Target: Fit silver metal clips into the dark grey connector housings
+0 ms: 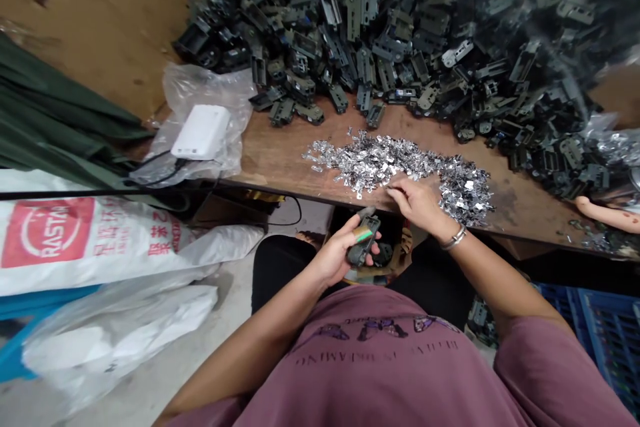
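Note:
My left hand [336, 255] is closed around a dark grey-green plastic housing [359, 252], held above my lap; a green and orange patch shows on or beside it. At the table's front edge, my right hand [417, 203] has its thumb and fingers pinched together. Whatever lies between those fingertips is too small to make out. Just beyond them spreads a heap of small shiny metal pieces [380, 157], which look like thin stamped clips. Below my hands, a container [400, 260] between my knees holds more dark housings, partly hidden by the left hand.
A large pile of dark plastic housings [360, 33] covers the back of the wooden table [273, 147]. At left, a white box [203, 132] with a black cable rests on clear plastic. White sacks [125, 240] stand below. Another person's hand [607, 213] is at far right, above blue crates [607, 327].

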Available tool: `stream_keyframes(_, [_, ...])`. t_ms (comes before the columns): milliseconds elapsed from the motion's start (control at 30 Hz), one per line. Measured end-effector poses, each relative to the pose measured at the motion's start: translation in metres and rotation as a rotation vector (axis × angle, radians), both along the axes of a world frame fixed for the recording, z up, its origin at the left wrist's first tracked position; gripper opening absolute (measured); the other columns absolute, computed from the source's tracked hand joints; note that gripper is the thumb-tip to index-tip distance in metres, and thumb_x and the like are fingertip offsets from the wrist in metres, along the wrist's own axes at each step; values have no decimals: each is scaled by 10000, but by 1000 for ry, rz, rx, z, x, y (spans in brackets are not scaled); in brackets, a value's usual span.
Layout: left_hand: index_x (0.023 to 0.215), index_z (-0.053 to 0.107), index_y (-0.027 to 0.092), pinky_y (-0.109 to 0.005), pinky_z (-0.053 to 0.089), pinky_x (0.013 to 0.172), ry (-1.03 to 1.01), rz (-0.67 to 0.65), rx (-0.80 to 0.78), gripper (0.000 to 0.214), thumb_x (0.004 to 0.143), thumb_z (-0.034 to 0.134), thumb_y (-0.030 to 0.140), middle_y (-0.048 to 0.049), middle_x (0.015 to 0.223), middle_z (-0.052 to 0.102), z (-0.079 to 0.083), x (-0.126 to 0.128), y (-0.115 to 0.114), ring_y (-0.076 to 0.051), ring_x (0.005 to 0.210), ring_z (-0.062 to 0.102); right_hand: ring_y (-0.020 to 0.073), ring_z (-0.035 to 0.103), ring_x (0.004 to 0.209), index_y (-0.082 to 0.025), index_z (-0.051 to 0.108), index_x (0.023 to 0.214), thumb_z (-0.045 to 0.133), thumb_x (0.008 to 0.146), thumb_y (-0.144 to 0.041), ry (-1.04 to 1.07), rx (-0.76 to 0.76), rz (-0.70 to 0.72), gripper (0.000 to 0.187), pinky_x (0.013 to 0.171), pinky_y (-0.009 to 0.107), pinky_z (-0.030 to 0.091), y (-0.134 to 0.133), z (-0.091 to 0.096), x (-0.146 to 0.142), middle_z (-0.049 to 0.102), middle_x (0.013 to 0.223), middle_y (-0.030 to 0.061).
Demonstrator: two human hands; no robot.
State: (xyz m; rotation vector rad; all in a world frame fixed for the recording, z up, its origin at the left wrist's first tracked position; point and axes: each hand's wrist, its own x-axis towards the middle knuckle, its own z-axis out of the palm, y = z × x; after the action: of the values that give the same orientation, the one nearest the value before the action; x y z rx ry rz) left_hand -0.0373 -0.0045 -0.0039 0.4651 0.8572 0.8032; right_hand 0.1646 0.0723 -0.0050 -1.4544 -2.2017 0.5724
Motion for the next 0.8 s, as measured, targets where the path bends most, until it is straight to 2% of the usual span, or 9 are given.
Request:
stream_keyframes(100, [973, 581, 175, -218, 493, 459, 25, 75, -39, 345, 659, 695, 259, -49, 837, 672, 1, 6, 3, -153, 661, 643, 208, 618, 881, -151, 651, 932, 509, 911, -137, -256, 18, -18, 144, 792, 306, 454, 21, -5, 2, 684, 984, 113])
stream_keyframes(200, [870, 530, 177, -207, 462, 400, 74, 162, -61, 283, 659, 695, 271, -35, 781, 662, 0, 8, 6, -155, 633, 634, 197, 628, 844, -143, 662, 895, 487, 889, -73, -256, -94, -36, 188, 754, 282, 442, 28, -11, 8, 699, 912, 91])
stream_keyframes(333, [857, 507, 183, -206, 449, 377, 108, 195, -45, 281, 678, 682, 312, -31, 737, 658, -3, 8, 8, -156, 600, 629, 209, 637, 818, -137, 682, 877, 470, 936, -137, -234, -111, -38, 219, 728, 288, 433, 22, -9, 18, 710, 876, 98])
stream_keyframes(433, [870, 523, 186, -196, 439, 382, 149, 176, -30, 295, 670, 696, 317, -7, 729, 645, -4, 11, 9, -136, 575, 609, 235, 634, 832, -127, 681, 922, 514, 948, -242, -358, -23, -64, 204, 718, 308, 437, 15, -6, 18, 692, 948, 145])
stream_keyframes(533, [867, 554, 188, -192, 424, 402, 194, 134, -20, 285, 643, 702, 282, 15, 735, 631, 0, 16, 12, -117, 563, 582, 224, 622, 767, -143, 664, 869, 518, 930, -222, -461, 29, -72, 176, 657, 305, 426, 9, -4, 13, 669, 939, 152])
stream_keyframes(600, [862, 577, 184, -203, 438, 454, 224, 122, -1, 268, 631, 693, 254, 12, 757, 638, 4, 18, 14, -114, 590, 580, 201, 605, 720, -162, 629, 782, 526, 907, -184, -363, 61, -56, 164, 651, 297, 426, 3, -2, 9, 659, 844, 115])
stream_keyframes(667, [874, 588, 183, -228, 470, 544, 235, 120, 40, 270, 623, 676, 231, 0, 793, 654, 7, 19, 15, -121, 641, 586, 172, 580, 662, -181, 581, 719, 567, 878, -187, -120, 78, -45, 160, 643, 285, 433, -8, -1, 4, 629, 726, 57])
stream_keyframes(733, [902, 584, 188, -253, 488, 647, 225, 116, 108, 307, 606, 658, 213, -8, 836, 663, 8, 20, 15, -134, 711, 594, 138, 546, 591, -194, 563, 743, 613, 854, -222, 170, 63, -39, 125, 601, 265, 436, -22, 2, -4, 603, 666, 5])
stream_keyframes(800, [935, 569, 191, -265, 485, 732, 219, 106, 177, 354, 590, 650, 197, -5, 875, 654, 8, 20, 13, -146, 794, 597, 119, 531, 562, -202, 579, 815, 650, 841, -261, 361, 70, -29, 96, 567, 255, 443, -36, 5, -13, 612, 687, -14])
